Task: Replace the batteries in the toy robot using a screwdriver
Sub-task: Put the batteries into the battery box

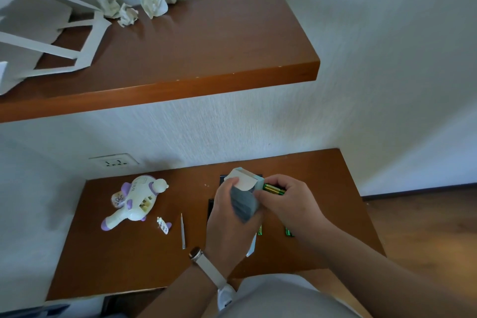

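The white and purple toy robot [136, 202] lies on its front on the lower brown table [144, 261], its battery bay uncovered. Its small loose cover [164, 225] lies to the right, beside a thin screwdriver [182, 231]. My left hand [229, 224] grips a grey-blue battery box [245, 199] with its flap lifted. My right hand [286, 201] pinches a green and gold battery [273, 188] at the box's mouth. More green batteries [288, 232] lie on the table, partly hidden under my hands.
A brown shelf [193, 59] juts out above the table, carrying crumpled paper [154, 0] and cut cardboard [38, 33]. A wall socket [113, 161] sits left of the table. A dark flat object [211, 208] lies under the box. Wooden floor shows at right.
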A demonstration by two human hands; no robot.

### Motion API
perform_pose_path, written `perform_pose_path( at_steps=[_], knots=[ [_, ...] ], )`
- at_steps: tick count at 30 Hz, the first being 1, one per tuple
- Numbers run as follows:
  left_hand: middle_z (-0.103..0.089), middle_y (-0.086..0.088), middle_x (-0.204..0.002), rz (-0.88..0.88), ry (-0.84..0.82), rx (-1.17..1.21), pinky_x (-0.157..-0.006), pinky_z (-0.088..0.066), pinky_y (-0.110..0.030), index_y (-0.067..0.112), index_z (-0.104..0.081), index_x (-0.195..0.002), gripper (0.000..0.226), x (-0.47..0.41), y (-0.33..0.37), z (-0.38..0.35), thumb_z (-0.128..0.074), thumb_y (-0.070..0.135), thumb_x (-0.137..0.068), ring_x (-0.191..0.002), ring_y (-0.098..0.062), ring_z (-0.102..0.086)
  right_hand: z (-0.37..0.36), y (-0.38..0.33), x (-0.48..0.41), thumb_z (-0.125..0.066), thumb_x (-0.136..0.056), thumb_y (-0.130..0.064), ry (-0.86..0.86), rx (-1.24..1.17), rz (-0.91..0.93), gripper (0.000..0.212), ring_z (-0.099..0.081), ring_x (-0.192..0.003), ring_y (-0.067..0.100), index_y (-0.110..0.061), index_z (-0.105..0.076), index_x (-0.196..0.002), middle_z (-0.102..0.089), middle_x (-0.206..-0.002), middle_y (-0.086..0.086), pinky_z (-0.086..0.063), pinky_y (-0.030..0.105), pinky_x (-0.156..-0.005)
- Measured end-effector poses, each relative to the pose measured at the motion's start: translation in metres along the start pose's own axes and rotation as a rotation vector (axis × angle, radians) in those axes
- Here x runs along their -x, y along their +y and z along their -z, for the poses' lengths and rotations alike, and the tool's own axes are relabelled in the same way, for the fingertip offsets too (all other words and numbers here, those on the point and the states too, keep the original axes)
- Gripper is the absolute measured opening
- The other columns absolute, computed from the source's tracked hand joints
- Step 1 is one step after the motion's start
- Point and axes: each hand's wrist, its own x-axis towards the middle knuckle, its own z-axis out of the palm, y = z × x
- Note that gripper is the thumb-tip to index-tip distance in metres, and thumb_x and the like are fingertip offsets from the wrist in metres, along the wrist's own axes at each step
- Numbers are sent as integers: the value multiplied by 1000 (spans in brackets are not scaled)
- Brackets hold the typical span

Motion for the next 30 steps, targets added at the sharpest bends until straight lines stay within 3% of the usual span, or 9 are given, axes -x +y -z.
perform_pose_path(
  at_steps=[4, 7, 12, 15, 17, 22, 30],
  knots=[
    [-43, 45, -125, -58, -95, 22, -80, -47, -3, 72, -22, -124, 78, -4, -7, 14, -79, 57, -73, -119, 6, -52, 6, 0, -5, -72, -88, -20, -114, -305, -244, 6, -72, -91, 8, -23, -77, -89, -74, -87, -6, -61, 29, -70],
    [-38, 53, -121, -82, -192, 10, -80, -46, -2, 73, -24, -122, 79, -7, -14, 21, -82, 39, -79, -122, 11, -46, 15, 2, -5, -65, -92, -12, -113, -659, -423, 12, -75, -90, 23, -10, -75, -98, -76, -91, 10, -60, 31, -69],
    [-31, 45, -130, -208, -373, -212, -93, -50, -13, 67, -26, -125, 70, -16, -12, 42, -75, 40, -82, -128, 7, -39, 32, 5, -6, -57, -95, -8, -93, -944, -569, 24, -71, -97, 38, 2, -63, -116, -71, -106, 27, -61, 38, -69],
    [-46, 18, -141, -336, -453, -359, -102, -50, -31, 45, -37, -132, 63, -26, -7, 53, -74, 36, -82, -126, 3, -39, 37, 7, -7, -53, -96, -11, -100, -956, -589, 27, -69, -102, 40, 3, -61, -118, -69, -111, 30, -62, 41, -74],
    [-50, 7, -142, -370, -488, -441, -104, -45, -34, 35, -43, -135, 61, -31, -3, 57, -76, 34, -82, -126, -1, -38, 39, 8, -9, -52, -97, -13, -90, -963, -601, 29, -69, -103, 39, 5, -61, -118, -69, -112, 30, -62, 42, -76],
    [-55, 3, -141, -473, -530, -557, -100, -30, -27, 39, -38, -130, 62, -35, 9, 53, -71, 38, -78, -128, -14, -46, 38, 9, -11, -51, -98, -14, -77, -949, -621, 31, -70, -102, 39, 6, -63, -118, -69, -112, 29, -60, 46, -82],
    [-55, 4, -141, -510, -534, -669, -100, -36, -37, 38, -45, -129, 59, -37, 10, 41, -74, 38, -78, -126, -21, -50, 40, 14, -14, -53, -96, -12, -74, -928, -622, 29, -71, -94, 40, 6, -69, -112, -71, -104, 28, -60, 44, -72]
  ],
)
